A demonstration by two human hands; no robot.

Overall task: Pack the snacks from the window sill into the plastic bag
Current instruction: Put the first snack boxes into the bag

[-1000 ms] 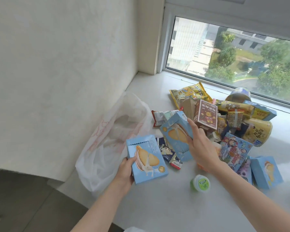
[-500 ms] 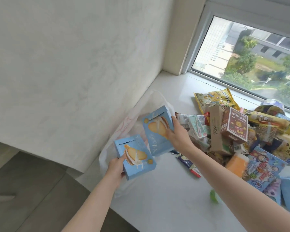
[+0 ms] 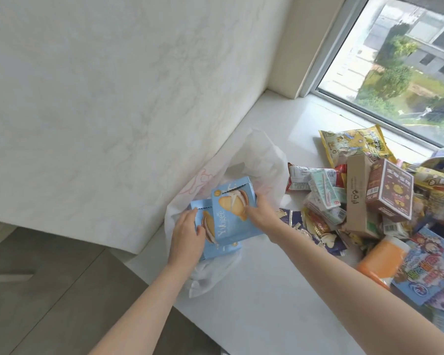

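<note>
Two light blue biscuit boxes overlap above the white plastic bag [image 3: 262, 160], which lies against the wall at the sill's left end. My left hand [image 3: 187, 237] grips the lower blue box [image 3: 215, 248] by its left edge. My right hand [image 3: 259, 213] holds the upper blue box [image 3: 231, 216] by its right side, laid partly over the lower one. A heap of snacks lies to the right: a yellow chip bag [image 3: 354, 144], a brown box [image 3: 390, 193], a tan carton [image 3: 356, 196], an orange pack [image 3: 385, 260].
The white window sill [image 3: 267, 303] runs from the wall to the window [image 3: 400, 60]. A colourful cartoon box [image 3: 433, 267] lies at the right edge. The sill's front edge drops to a grey floor [image 3: 49, 290] on the left.
My right hand has carried its blue box left and down onto the box in my left hand, over the bag. The view has swung left and closer.
</note>
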